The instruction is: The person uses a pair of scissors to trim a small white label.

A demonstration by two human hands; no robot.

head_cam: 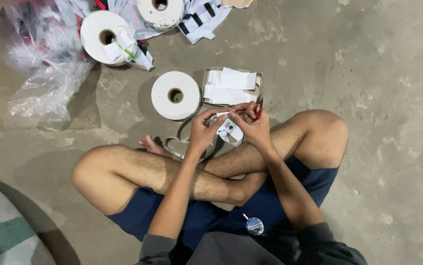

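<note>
We sit cross-legged on a bare concrete floor [378, 73], in dark blue shorts [270, 201], with both forearms reaching forward over the crossed shins. A crumpled clear plastic bag [42, 73] lies at the upper left, and striped fabric [199, 19] lies at the top edge. Three white label-tape rolls rest flat on the floor: the nearest roll [175, 95] sits just ahead of the left knee side, a second roll [104, 37] lies farther up left with loose cut pieces on it, and a third roll [160, 11] is partly cut off by the top edge. A shallow cardboard tray [258, 81] holding cut white labels [231, 86] sits just right of the nearest roll and just beyond the hands. A white label strip [231, 130] with small dark print runs from the nearest roll, loops down by the foot, and comes up between the hands. Our left hand [201, 130] is closed on the strip, pinching it between thumb and fingers. Our right hand [253, 125] is closed on the strip end and also carries red-handled scissors [258, 109], with the blades pointing toward the tray.
</note>
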